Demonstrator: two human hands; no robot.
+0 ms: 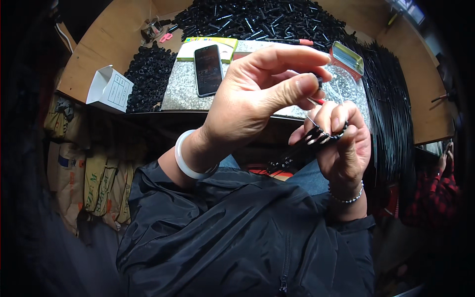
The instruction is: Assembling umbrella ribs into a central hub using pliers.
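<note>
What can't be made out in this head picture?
All in the head view:
Dark piece in the left hand: mostly hidden by thumb and fingers.
Small black parts in the right hand: partly covered by its fingers.
Smartphone screen: too dim to read.
Co-worker's plaid sleeve: fades into dark rim.

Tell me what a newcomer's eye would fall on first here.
The left hand near the centre and the right hand beside it, holding small black parts, would likely draw the eye first. Next comes the heap of black pieces at the picture's top, then the white bangle on the left wrist.
</note>
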